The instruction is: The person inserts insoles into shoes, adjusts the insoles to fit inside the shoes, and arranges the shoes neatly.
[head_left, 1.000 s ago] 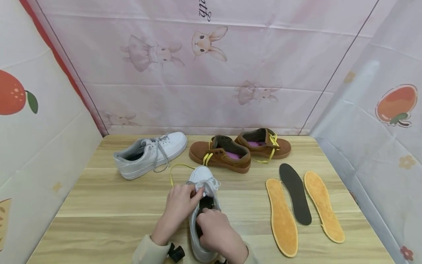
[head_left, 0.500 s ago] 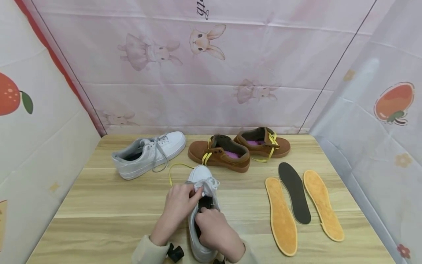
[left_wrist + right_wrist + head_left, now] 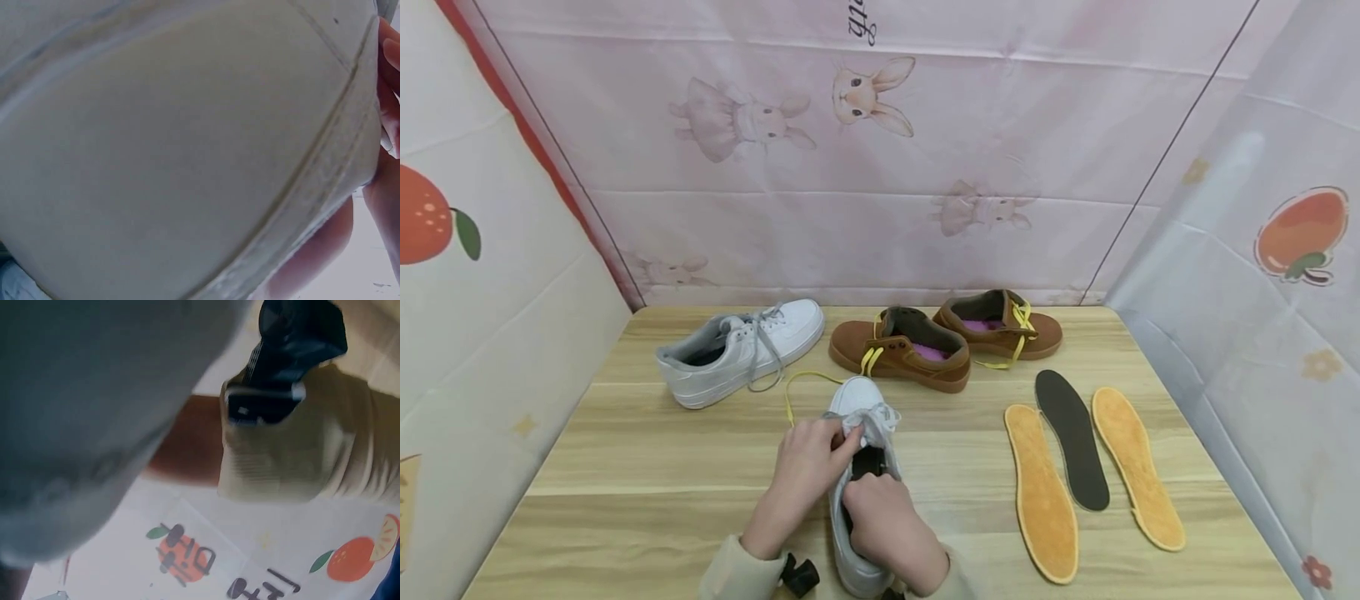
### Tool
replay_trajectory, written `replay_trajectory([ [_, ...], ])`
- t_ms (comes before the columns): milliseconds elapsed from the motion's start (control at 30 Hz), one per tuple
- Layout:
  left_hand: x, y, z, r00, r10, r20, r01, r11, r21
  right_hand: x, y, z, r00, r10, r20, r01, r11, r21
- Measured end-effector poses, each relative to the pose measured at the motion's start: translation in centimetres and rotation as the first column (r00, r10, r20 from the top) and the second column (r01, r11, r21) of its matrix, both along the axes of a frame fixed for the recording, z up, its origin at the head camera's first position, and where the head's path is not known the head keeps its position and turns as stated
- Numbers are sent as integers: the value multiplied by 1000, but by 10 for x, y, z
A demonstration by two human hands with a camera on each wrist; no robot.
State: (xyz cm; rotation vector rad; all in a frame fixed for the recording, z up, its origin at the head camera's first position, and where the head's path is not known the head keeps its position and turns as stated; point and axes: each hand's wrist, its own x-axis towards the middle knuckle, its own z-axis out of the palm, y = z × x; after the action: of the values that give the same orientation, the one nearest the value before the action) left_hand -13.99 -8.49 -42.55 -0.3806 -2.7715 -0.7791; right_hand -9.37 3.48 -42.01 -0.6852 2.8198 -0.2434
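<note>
A white sneaker (image 3: 854, 392) stands at the table's front middle, toe pointing away. My left hand (image 3: 808, 467) pinches its tongue (image 3: 871, 423) between thumb and fingers and lifts it from the opening. Deep in that opening is my right hand (image 3: 887, 525), over the dark inside (image 3: 869, 461); its fingertips are hidden, so what they touch cannot be seen. The left wrist view is filled by the sneaker's white side (image 3: 175, 156), with fingers (image 3: 389, 81) at the right edge. In the right wrist view the sneaker's blurred side (image 3: 94, 425) covers the left.
Another white sneaker (image 3: 741, 350) with grey laces lies back left. Two brown shoes (image 3: 898, 354) with yellow laces and purplish insides stand at the back. To the right lie two orange insoles (image 3: 1042, 500) and a dark insole (image 3: 1073, 442). Printed cloth walls (image 3: 880, 250) surround the table.
My right hand has sunk slightly further into the sneaker and shifted a little toward its heel. The left hand keeps its hold on the tongue, and the sneaker stays in place.
</note>
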Motion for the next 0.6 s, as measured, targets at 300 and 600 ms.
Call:
replay_trajectory([
  [300, 0, 0, 0, 1000, 5, -5, -5, 1000, 12, -2, 5, 4, 1000, -7, 0, 7, 997, -80],
  [600, 9, -5, 6, 994, -40, 102, 34, 998, 60, -6, 35, 26, 960, -280, -27, 226, 824, -520],
])
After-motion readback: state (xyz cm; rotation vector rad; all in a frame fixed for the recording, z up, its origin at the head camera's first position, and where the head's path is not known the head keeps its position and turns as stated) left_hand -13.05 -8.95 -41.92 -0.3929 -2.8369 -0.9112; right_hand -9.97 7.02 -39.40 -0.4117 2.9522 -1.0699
